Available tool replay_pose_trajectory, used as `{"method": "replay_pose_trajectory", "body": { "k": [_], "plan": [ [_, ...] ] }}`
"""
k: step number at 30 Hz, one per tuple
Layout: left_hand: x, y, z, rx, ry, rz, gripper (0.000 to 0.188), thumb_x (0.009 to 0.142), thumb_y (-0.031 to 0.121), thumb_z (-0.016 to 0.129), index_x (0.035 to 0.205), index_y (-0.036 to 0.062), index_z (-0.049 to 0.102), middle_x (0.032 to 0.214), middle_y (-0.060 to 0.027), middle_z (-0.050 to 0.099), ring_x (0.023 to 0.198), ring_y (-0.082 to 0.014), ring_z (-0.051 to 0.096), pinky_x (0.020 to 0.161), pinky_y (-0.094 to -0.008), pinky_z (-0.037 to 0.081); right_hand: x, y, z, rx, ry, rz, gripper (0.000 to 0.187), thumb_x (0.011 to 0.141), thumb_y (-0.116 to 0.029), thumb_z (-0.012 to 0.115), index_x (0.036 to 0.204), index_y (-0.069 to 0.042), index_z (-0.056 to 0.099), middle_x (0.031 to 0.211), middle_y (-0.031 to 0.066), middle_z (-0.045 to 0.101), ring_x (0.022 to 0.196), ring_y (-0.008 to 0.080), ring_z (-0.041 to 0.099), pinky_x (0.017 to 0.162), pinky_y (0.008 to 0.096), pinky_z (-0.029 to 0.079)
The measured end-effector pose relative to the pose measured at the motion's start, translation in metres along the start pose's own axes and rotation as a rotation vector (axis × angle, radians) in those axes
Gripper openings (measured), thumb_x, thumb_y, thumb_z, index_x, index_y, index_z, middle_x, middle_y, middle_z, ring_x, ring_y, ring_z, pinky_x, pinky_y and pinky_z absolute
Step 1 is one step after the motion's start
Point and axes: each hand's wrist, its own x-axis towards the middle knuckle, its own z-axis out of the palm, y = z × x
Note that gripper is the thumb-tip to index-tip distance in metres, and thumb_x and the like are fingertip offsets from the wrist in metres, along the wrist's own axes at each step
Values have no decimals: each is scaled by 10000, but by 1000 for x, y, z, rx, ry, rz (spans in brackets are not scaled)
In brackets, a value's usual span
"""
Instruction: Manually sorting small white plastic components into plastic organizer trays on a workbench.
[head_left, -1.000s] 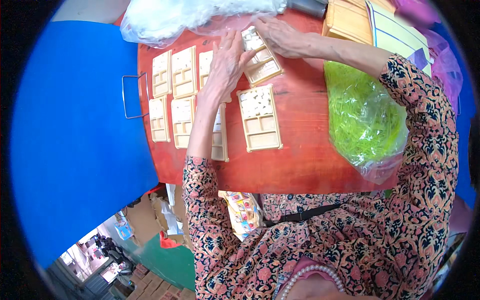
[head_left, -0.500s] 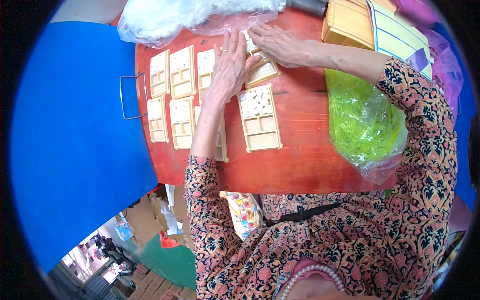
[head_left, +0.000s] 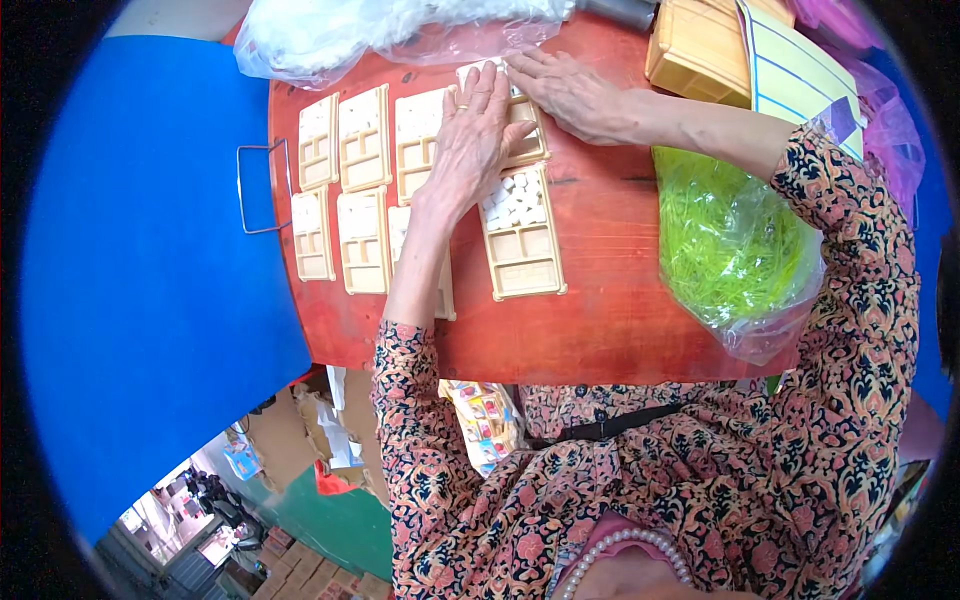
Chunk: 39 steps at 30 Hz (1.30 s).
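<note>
My left hand [head_left: 472,135] lies flat over the top of a cream compartment tray [head_left: 530,145], fingers stretched out. From the other side my right hand [head_left: 580,98] reaches across with straight fingers, its tips at that tray's upper right edge. The hands hide much of the tray; a few white pieces show near the fingertips. Just below it, another cream tray [head_left: 525,277] has small white chunks [head_left: 515,203] in its large compartment, while its smaller compartments are bare. Several similar trays [head_left: 363,175] stand in two rows to the left, some partly covered by my left forearm.
A clear bag of white material [head_left: 340,35] lies along the red table's [head_left: 600,330] far edge. On the right are a bag of bright green shreds [head_left: 735,240], stacked cream trays [head_left: 700,50] and a pale yellow striped sheet [head_left: 800,75]. A metal wire loop [head_left: 263,190] protrudes at the left edge.
The tray under my hands has shifted slightly left and straightened from its tilt, against the neighbouring tray. My left hand has moved a little right and nearer; my right hand has moved slightly right.
</note>
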Motion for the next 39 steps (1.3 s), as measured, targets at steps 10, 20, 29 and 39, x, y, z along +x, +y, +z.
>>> {"method": "replay_pose_trajectory", "body": {
  "k": [10,20,29,39],
  "plan": [
    [3,-1,3,80,78,55,695,876,418,510,1356,-40,305,1430,-213,282,1338,-349,253,1074,-514,221,-1,23,19,80,165,-194,531,868,-120,394,1355,52,268,1438,242,225,1336,380,240,1021,562,311],
    [-2,2,2,194,12,56,676,915,435,430,1402,4,243,1474,-172,210,1377,-299,172,1111,-468,145,-4,-12,-20,-121,-128,-49,571,830,-100,455,1334,104,280,1435,233,238,1340,366,238,1013,569,316],
    [-6,-9,0,34,30,41,677,893,406,493,1359,-46,298,1436,-225,261,1349,-350,224,1085,-503,202,0,-18,-21,-182,-204,-18,589,834,-88,435,1373,53,243,1454,205,218,1357,343,212,1036,543,287],
    [-22,11,-5,63,-25,-64,679,914,402,462,1404,-5,227,1470,-211,185,1372,-319,174,1105,-486,139,-4,-22,-34,-188,-278,-70,525,909,-163,339,1391,17,235,1468,181,213,1371,309,191,1090,499,221]
  ]
}}
